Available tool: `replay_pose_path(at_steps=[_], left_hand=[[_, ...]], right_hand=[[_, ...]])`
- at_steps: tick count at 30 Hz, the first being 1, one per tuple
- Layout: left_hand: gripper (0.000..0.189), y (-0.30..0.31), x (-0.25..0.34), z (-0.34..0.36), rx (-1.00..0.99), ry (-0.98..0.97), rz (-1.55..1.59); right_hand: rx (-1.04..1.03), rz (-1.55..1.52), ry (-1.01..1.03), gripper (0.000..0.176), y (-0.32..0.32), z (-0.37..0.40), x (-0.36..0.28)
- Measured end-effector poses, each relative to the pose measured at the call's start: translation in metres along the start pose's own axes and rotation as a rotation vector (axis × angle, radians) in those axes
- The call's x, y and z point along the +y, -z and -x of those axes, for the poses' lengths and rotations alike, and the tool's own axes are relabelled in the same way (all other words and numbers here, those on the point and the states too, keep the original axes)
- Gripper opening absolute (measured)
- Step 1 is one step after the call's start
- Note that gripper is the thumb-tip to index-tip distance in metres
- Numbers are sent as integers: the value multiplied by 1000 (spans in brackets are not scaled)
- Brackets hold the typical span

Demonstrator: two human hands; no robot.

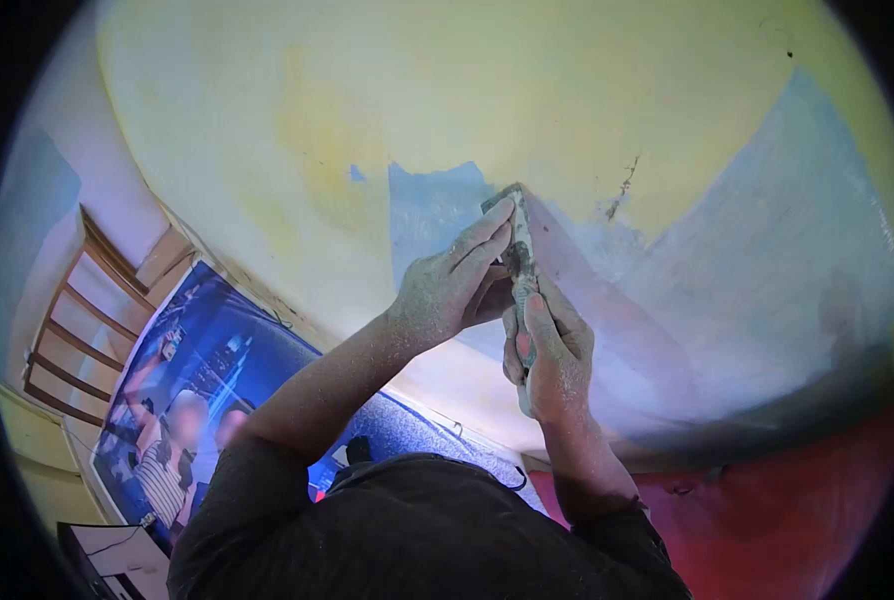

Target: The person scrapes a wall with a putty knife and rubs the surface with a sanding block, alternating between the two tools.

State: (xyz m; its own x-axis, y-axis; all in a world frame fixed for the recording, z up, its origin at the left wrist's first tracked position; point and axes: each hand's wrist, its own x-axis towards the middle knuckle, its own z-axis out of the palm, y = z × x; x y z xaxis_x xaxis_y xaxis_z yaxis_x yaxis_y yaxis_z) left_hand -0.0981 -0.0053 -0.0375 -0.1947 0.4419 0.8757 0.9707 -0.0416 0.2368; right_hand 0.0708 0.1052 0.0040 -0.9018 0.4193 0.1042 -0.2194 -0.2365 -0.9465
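Note:
A scraper (pixel 521 238) with a dusty, stained blade points up against the painted wall (pixel 447 90). My right hand (pixel 559 358) is wrapped round its handle, thumb along the top. My left hand (pixel 445 288) is higher up, its fingers pressed on the blade near the tip and its thumb side partly hidden behind the tool. Pale dust coats both hands and forearms. Around the blade the yellow paint gives way to a blue-grey patch (pixel 432 205). A crack (pixel 622 190) runs through the wall to the right of the tool.
At the left stands a slatted wooden frame (pixel 82 325). Below it hangs or lies a blue printed sheet (pixel 227 340) with pictured people. Red material (pixel 767 510) spreads at the lower right. A white-and-black object (pixel 117 560) is at the lower left.

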Motion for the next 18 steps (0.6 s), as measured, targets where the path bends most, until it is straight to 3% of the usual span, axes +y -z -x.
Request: replay_pose_path(at_steps=[5, 8, 12, 18], left_hand=[[90, -8, 5, 0, -48, -21, -16], [92, -6, 2, -11, 86, -69, -86], [93, 0, -5, -15, 106, -55, -75], [88, 6, 4, -15, 17, -41, -35]], right_hand=[[-1, 17, -13, 48, 15, 8, -8], [-10, 18, -41, 48, 7, -8, -13], [13, 16, -15, 46, -6, -15, -16], [-4, 9, 0, 47, -1, -3, -15]])
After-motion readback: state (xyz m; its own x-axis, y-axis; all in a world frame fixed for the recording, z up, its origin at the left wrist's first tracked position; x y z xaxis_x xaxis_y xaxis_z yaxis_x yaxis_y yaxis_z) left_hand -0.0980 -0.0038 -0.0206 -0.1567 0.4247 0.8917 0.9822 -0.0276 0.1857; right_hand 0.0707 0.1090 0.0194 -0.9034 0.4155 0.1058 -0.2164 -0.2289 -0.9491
